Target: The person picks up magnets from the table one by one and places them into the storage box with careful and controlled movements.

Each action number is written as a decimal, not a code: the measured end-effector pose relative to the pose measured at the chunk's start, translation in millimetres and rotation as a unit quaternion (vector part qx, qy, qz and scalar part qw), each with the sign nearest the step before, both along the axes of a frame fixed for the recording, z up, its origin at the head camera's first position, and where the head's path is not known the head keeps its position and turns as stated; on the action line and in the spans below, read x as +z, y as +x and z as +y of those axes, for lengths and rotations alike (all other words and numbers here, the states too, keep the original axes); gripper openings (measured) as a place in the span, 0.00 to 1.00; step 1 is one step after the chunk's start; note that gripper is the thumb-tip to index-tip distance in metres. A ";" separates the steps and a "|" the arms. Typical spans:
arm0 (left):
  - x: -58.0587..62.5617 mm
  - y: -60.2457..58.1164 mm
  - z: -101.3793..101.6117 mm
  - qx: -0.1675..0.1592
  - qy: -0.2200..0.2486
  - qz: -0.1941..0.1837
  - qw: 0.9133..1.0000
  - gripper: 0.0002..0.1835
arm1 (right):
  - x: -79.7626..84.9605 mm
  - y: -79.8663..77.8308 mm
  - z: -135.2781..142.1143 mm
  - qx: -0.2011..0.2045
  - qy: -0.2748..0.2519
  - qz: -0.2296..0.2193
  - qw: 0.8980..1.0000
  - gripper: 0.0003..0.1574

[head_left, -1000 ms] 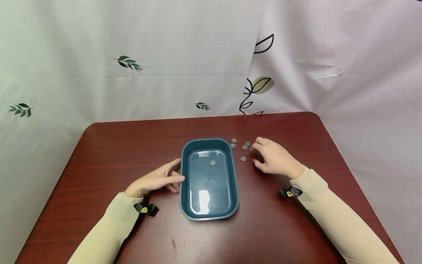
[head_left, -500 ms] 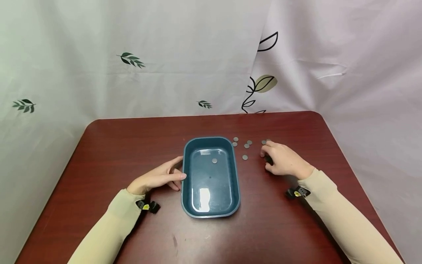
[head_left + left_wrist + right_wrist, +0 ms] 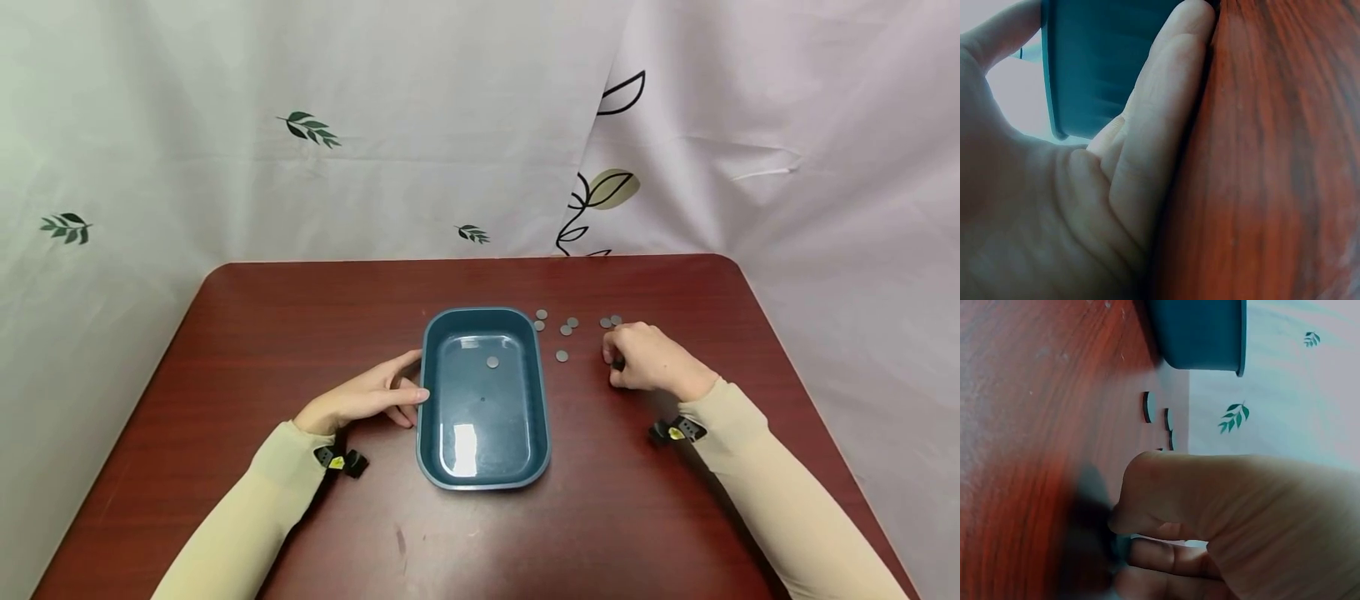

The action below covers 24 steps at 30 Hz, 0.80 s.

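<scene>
The dark teal plastic tray (image 3: 482, 442) stands on the table, with one grey coin (image 3: 492, 362) lying inside. At its left wall, my left hand (image 3: 371, 393) holds it, thumb over the rim and fingers along the outside. In the left wrist view those fingers (image 3: 1160, 119) lie low beside the tray wall (image 3: 1097, 62). To the right of the tray, my right hand (image 3: 652, 358) is low over the table, pinching a dark-looking coin (image 3: 1121, 548) mostly covered by thumb and fingers. Two coins (image 3: 611, 322) lie just beyond its knuckles.
Between tray and right hand several more coins lie flat, among them a single coin (image 3: 562, 356) nearer me, a pair (image 3: 569, 326) and two by the tray's far right corner (image 3: 540, 320). A white patterned curtain (image 3: 375, 192) hangs behind the reddish-brown table (image 3: 337, 300).
My right hand has moved right, uncovering two coins, and its fingers have closed together on a coin. The left hand still holds the tray; the head view has shifted slightly.
</scene>
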State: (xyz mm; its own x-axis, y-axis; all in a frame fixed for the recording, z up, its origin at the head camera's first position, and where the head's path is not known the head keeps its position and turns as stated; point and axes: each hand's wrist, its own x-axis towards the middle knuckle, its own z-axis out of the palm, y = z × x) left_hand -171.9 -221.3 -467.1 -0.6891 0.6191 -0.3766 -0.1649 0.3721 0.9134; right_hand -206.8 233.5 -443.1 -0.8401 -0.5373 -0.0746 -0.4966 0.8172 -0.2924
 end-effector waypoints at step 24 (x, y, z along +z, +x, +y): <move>0.1 0.0 0.6 0.001 -0.003 0.003 1.000 0.50 | 11.5 16.7 -23.2 0.048 -0.134 0.071 0.987 0.10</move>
